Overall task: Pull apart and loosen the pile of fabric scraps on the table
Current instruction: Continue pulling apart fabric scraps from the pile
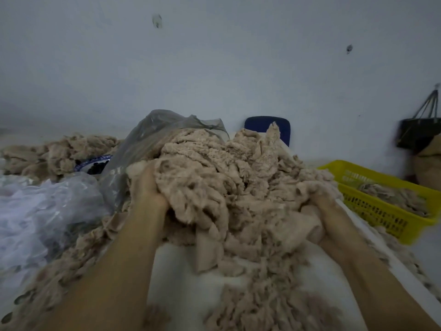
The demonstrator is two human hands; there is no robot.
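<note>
A big loose pile of beige, fluffy fabric scraps [226, 182] is lying in the middle of a white table [191, 271], heaped high at the far side and thinning toward the near edge, where stray tufts are trailing over the bare top. The person's left hand [149, 187] is digging into the left flank of the pile, its fingers curling round a clump and mostly sinking out of sight in the cloth. The right hand [325, 206] is gripping the right flank, fingers closing on a smooth fold of the same fabric, their tips hidden.

Bare white surface is showing only between the two forearms, near the person. On the left, a crumpled clear plastic bag [35, 211] is pressing close against the left forearm, with scraps strewn along its near side. At the far left of the pile a grey translucent plastic bag [152, 134] is standing against it, touching the heap. On the right, the table's raised white edge is running diagonally just beside the right forearm, and a yellow perforated plastic basket [381, 211] holding a few scraps is sitting just beyond that edge. A second heap of beige scraps [59, 151] is lying at the far left, beside a blue-and-white dish [95, 163]. A dark blue chair back [267, 126] is rising behind the pile against the pale wall [214, 68].
</note>
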